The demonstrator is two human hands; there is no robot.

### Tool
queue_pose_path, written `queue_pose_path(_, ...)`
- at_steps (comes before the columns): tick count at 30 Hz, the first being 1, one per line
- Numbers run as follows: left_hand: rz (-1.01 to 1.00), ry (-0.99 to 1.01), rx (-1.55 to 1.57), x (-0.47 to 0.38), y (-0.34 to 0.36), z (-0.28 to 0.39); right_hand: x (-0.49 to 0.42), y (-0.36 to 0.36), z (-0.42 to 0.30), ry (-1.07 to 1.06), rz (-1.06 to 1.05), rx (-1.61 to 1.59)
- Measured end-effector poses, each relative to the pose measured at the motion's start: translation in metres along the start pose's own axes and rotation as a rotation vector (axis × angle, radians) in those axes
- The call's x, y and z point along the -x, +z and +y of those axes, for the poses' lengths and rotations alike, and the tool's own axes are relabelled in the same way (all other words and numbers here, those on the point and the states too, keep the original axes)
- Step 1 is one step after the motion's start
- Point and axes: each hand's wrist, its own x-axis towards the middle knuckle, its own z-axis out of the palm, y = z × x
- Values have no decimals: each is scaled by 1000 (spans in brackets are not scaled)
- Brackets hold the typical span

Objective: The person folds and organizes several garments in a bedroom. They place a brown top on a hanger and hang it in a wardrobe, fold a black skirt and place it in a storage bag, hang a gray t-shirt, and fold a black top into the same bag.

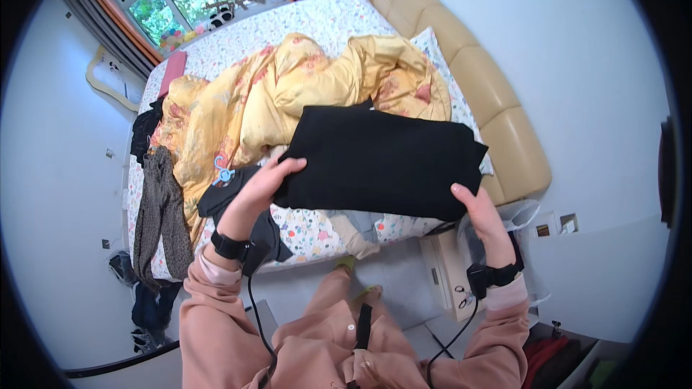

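A folded black garment (378,162) is stretched out flat between my two hands, above the near part of the bed. My left hand (267,179) grips its left edge, thumb on top and fingers hidden beneath. At the lower right corner my right hand (481,208) pinches the cloth the same way. Under my left forearm lies a dark garment (224,193) with a light blue hanger (223,173). A beige cloth piece (351,235) hangs toward the bed's near edge, partly covered by the black garment.
A rumpled yellow floral quilt (259,97) covers much of the bed. Leopard-print trousers (159,216) drape over its left edge. The tan padded headboard (497,124) runs along the right. A bedside cabinet (440,270) with scissors (463,297) on it stands near my right forearm. Cables hang from both wristbands.
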Motion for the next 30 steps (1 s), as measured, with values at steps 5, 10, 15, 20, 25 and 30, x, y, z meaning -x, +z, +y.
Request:
queue_pose_path(5,31,-457,153,-25,-32,-167,16,9,165,380,90,-170)
queue_pose_path(10,108,-762,62,-32,-56,-346,53,27,325,706,153,-83)
queue_pose_path(15,77,-966,57,-18,-78,-401,90,31,377,943,196,-253)
queue_pose_path(20,61,-876,181,-86,-90,-381,33,16,380,939,291,-509)
queue_pose_path(25,246,-679,-118,-185,-95,-390,-50,-10,416,796,452,-716)
queue_pose_path(30,289,-385,-504,-196,-69,-438,-55,-9,472,489,524,318)
